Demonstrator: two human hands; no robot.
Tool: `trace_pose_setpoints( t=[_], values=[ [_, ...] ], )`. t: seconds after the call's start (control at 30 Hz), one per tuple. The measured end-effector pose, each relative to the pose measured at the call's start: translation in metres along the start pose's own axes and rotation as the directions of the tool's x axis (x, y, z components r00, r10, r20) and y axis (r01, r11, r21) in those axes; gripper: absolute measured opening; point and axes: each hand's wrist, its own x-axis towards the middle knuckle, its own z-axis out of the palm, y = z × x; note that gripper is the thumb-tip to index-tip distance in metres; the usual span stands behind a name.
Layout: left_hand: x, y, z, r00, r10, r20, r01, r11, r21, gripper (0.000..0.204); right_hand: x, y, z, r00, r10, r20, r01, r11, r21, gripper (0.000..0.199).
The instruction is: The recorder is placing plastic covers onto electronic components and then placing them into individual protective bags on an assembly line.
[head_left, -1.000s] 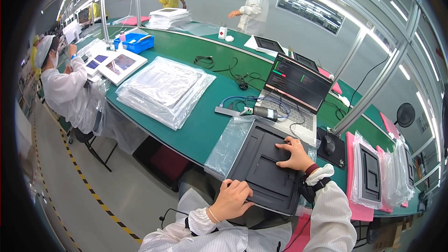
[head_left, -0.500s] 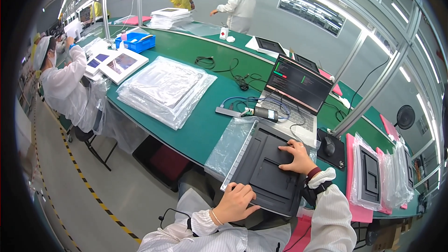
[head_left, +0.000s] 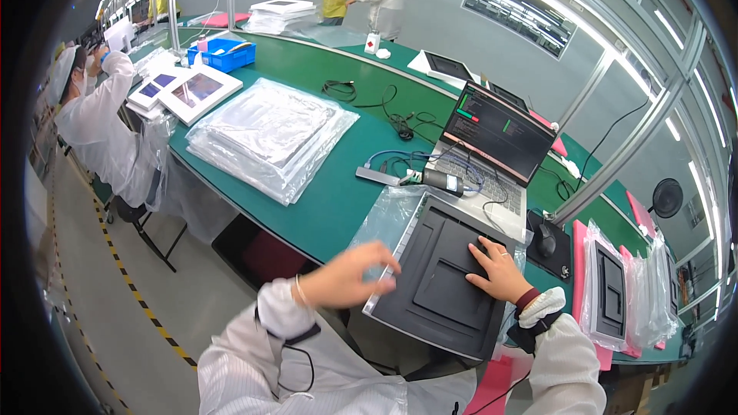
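A flat black panel (head_left: 453, 280) with raised and recessed rectangles and a silvery-white edge lies tilted before me at the table's front edge. My right hand (head_left: 500, 270) rests on its right part, fingers spread, gripping nothing. Off the panel's left edge hovers my left hand (head_left: 346, 275), blurred by motion, thumb and fingers apart and nothing seen between them. Clear plastic sheeting (head_left: 378, 219) shows beneath the panel's far left side. Just beyond it stands an open laptop (head_left: 500, 134), with a small grey hub (head_left: 377, 176) and a black cylindrical device (head_left: 443, 180) among cables.
Plastic-wrapped flat panels (head_left: 269, 134) are stacked to the left, near white framed panels (head_left: 201, 94) and a blue bin (head_left: 223, 55). A mouse (head_left: 546, 240) sits right of the laptop; bagged panels (head_left: 610, 292) stand farther right. A co-worker (head_left: 104, 119) sits at far left.
My left hand has let go of the panel's near left edge and moved up and left. The right hand stays on the panel. In the background, two people have come closer together.
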Motion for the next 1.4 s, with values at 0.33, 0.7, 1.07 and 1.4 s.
trace_pose_setpoints(
  t=[0.33,0.7,1.07,1.4],
  values=[
    [0.133,-0.144,-0.037,0.903,-0.322,-0.283,0.379,0.908,0.176,0.027,-0.038,-0.058,-0.055,0.97,-0.119,0.212,0.128,0.991,-0.028,0.068],
    [0.145,-0.182,-0.029,0.929,-0.314,-0.194,0.274,0.939,-0.208,0.026,-0.024,-0.149,-0.15,0.85,-0.239,0.47,0.096,0.947,0.307,0.031],
    [0.143,-0.171,-0.032,0.966,-0.257,0.027,0.222,0.77,-0.598,0.017,0.179,-0.085,-0.069,0.97,-0.235,0.068,0.229,0.97,0.077,0.023],
    [0.141,-0.161,-0.033,0.962,-0.228,0.151,0.264,0.623,-0.736,0.03,0.202,-0.039,-0.026,0.915,-0.401,-0.044,0.395,0.912,-0.11,0.025]
  ],
)
